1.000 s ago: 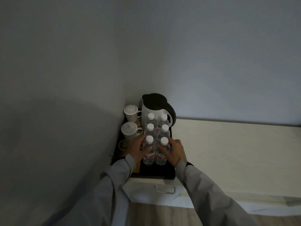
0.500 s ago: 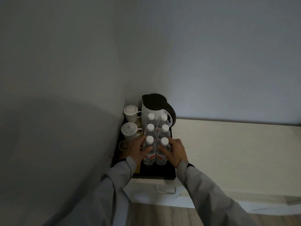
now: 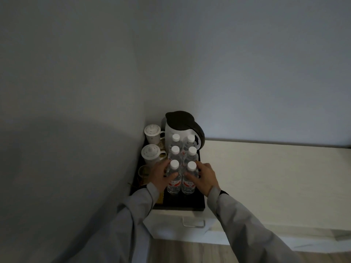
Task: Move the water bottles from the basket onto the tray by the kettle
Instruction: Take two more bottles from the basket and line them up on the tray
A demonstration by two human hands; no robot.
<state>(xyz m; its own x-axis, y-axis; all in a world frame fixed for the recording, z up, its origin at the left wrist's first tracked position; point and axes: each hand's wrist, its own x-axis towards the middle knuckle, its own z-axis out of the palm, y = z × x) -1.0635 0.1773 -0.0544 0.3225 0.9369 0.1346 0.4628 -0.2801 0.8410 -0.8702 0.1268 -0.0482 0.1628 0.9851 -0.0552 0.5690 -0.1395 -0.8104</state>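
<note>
Several clear water bottles with white caps stand in two rows on the black tray (image 3: 191,203), in front of the white kettle (image 3: 173,130) with a dark lid. My left hand (image 3: 160,174) wraps the near left bottle (image 3: 173,184). My right hand (image 3: 202,177) wraps the near right bottle (image 3: 189,185). Both bottles stand upright on the tray, side by side and touching. The basket is out of view.
Two white lidded cups (image 3: 152,153) stand on the tray's left side against the wall corner. The tray sits on a pale counter (image 3: 266,177) running off to the right. A drawer handle (image 3: 193,223) shows below the tray.
Hardly anything differs. Both hands stay on the two near bottles, with only a slight shift of the fingers.
</note>
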